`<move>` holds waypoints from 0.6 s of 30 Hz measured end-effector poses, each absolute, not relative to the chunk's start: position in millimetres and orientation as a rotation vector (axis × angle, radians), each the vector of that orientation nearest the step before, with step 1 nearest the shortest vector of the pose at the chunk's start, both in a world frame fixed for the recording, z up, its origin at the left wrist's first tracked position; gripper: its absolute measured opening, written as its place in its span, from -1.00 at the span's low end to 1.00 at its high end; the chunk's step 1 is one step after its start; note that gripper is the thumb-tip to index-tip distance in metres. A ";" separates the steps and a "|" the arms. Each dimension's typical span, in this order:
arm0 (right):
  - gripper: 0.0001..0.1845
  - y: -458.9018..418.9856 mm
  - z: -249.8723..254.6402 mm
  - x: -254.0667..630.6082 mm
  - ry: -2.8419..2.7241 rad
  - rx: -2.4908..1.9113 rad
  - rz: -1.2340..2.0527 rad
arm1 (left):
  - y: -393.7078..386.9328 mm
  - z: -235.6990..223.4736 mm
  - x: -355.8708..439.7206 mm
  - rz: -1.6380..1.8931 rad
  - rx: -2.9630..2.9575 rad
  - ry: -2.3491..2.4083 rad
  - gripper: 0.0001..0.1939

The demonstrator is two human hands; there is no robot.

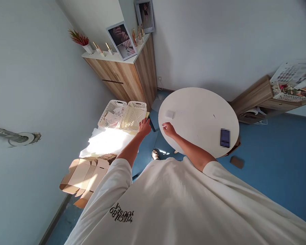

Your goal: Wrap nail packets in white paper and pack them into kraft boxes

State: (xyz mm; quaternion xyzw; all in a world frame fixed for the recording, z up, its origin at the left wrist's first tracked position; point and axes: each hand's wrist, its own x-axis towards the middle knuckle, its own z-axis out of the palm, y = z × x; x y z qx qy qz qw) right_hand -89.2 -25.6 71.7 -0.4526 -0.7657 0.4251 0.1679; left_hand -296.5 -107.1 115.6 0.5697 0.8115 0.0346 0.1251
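My left hand (144, 126) reaches out to the left of the round white table (201, 129), just beside the right one of two cream plastic baskets (133, 115) on the floor; its fingers curl and I cannot make out anything in them. My right hand (169, 129) rests on the table's left edge with its fingers bent in a loose pinch on something too small to name. A small pale card (170, 114) lies on the table just beyond that hand. A dark phone (224, 137) lies at the table's right edge.
The left basket (112, 113) holds small packets. Flat cardboard box blanks (85, 175) lie on the floor by the left wall. A wooden cabinet (127, 73) with frames and bottles stands at the back. A low wooden shelf (257, 98) stands at the right.
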 end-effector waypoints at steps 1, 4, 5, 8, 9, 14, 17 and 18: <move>-0.65 -22.5 72.8 -102.5 -2.186 -1.285 1.206 | -105.0 116.9 -312.8 0.097 1.644 2.378 -0.36; -0.65 -14.2 76.0 -144.3 -2.191 -1.289 1.208 | -99.2 120.7 -361.4 0.084 1.587 2.401 -0.36; -0.65 -11.9 76.8 -158.5 -2.186 -1.290 1.214 | -97.2 121.8 -376.9 0.086 1.572 2.404 -0.36; -0.66 -7.0 77.6 -199.0 -2.165 -1.290 1.245 | -90.6 123.4 -420.5 0.095 1.543 2.405 -0.33; -0.66 -5.8 77.2 -211.4 -2.163 -1.287 1.256 | -88.0 123.2 -434.3 0.097 1.542 2.402 -0.34; -0.66 -2.0 71.4 -261.7 -2.201 -1.247 1.308 | -72.3 115.4 -498.9 0.079 1.553 2.389 -0.39; -0.65 -1.6 67.3 -284.0 -2.224 -1.211 1.350 | -65.6 107.5 -534.6 0.024 1.513 2.390 -0.38; -0.65 -1.6 66.3 -290.4 -2.228 -1.200 1.359 | -64.7 104.5 -545.7 -0.004 1.493 2.390 -0.37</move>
